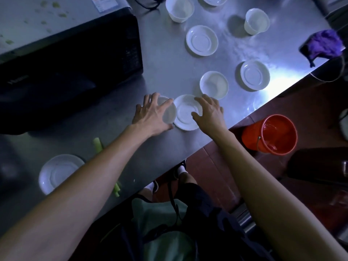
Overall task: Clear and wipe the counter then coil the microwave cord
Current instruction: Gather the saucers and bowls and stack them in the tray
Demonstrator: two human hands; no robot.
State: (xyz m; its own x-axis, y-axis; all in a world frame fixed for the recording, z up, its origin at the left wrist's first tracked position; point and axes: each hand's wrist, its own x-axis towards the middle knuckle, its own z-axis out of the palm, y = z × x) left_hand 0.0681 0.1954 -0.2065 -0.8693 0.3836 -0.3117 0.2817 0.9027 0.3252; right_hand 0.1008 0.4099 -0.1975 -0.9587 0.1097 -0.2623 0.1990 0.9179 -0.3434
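- Clearing stage, barely started by the look of it: metal counter (165,76) is covered in white dishes.
- Left hand (150,113), centre of frame, fingers spread and curled over a small white bowl (169,112), gripping its rim.
- Right hand (209,110) just beside it, fingers spread over the edge of a white saucer (185,115); touching it, cannot tell if actually gripping.
- Bowl and saucer sit touching each other near the counter's front edge.
- More saucers and cups upper centre and upper right, one saucer (56,172) lower left.
- Green vegetable scraps (98,144) lower left, not cleared.
- Purple cloth (322,44) at upper right on the counter edge, untouched; wiping not begun, I judge.
- Black microwave (71,68) upper left; cord (150,2) at top centre looks uncoiled.
- Red bucket (269,134) on the floor, right.
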